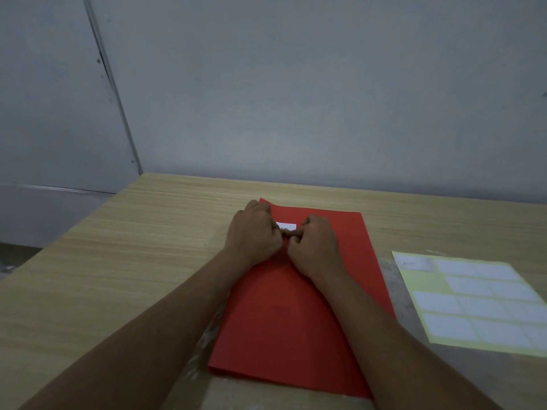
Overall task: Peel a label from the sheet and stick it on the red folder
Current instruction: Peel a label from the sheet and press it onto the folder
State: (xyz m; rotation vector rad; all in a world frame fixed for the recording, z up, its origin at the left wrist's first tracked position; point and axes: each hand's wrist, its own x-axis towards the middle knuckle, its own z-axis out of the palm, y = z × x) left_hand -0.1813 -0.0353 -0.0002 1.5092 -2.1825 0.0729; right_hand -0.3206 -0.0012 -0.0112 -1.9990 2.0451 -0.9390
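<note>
My left hand [254, 232] and right hand [315, 243] — both curled — pressed a white label [286, 225] onto the red folder [284, 321]; the label sheet [476, 303] lay right.

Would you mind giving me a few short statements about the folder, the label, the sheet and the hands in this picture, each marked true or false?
1. The red folder lies flat on the wooden table. True.
2. The label sheet lies left of the folder. False: it lies on the table to the folder's right.
3. A white label sits on the folder near its far end. True.
4. The left hand rests on the label sheet. False: both it and the right hand are on the folder, at the label.
5. The sheet has every label in place. False: bare yellow backing shows at several spots.
</note>
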